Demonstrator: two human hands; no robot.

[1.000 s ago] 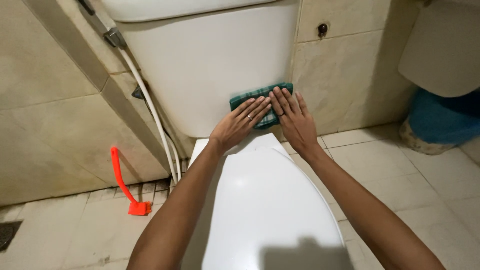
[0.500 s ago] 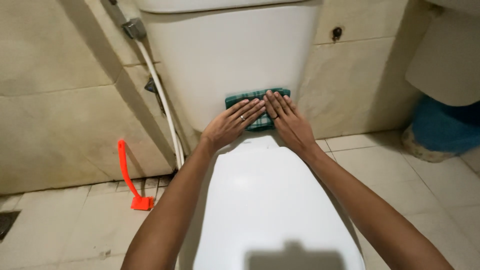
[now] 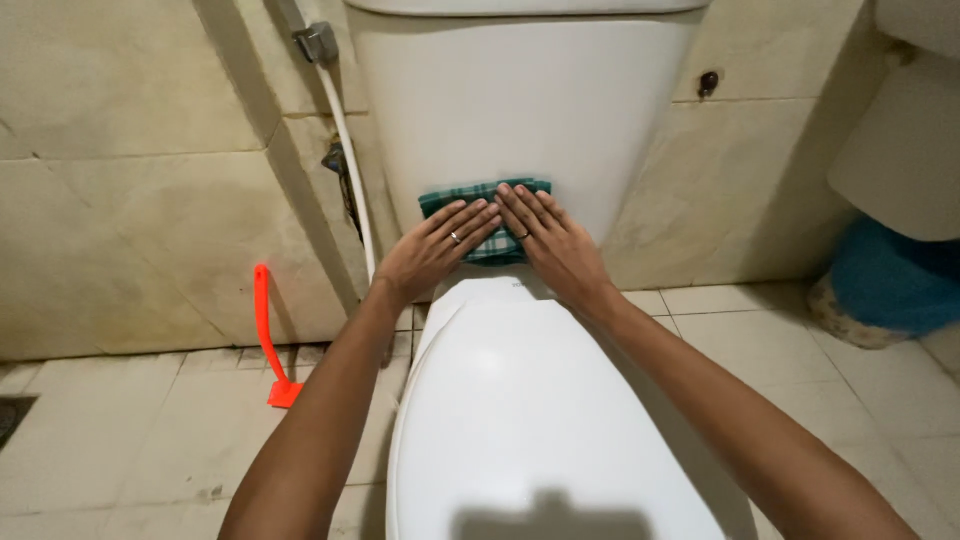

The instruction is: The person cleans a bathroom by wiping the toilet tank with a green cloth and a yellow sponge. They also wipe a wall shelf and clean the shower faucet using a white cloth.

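The fingers of the left hand (image 3: pixel 432 255) and right hand (image 3: pixel 553 243) are laid flat and nearly straight, pressed on a folded green checked cloth (image 3: pixel 486 215) without gripping it. The cloth is held against the lower front of the white ceramic toilet cistern (image 3: pixel 520 100), as it was half a second ago. Both forearms are stretched forward over the closed white toilet lid (image 3: pixel 520 420).

Dim, warm indoor light is cast from above and behind the viewer, and a dark shadow is thrown onto the near end of the closed toilet lid (image 3: pixel 540 420). A soft sheen is seen on the white cistern (image 3: pixel 520 100). The far wall's lines are bowed at the frame edges by wide-angle distortion. Focus is held throughout.
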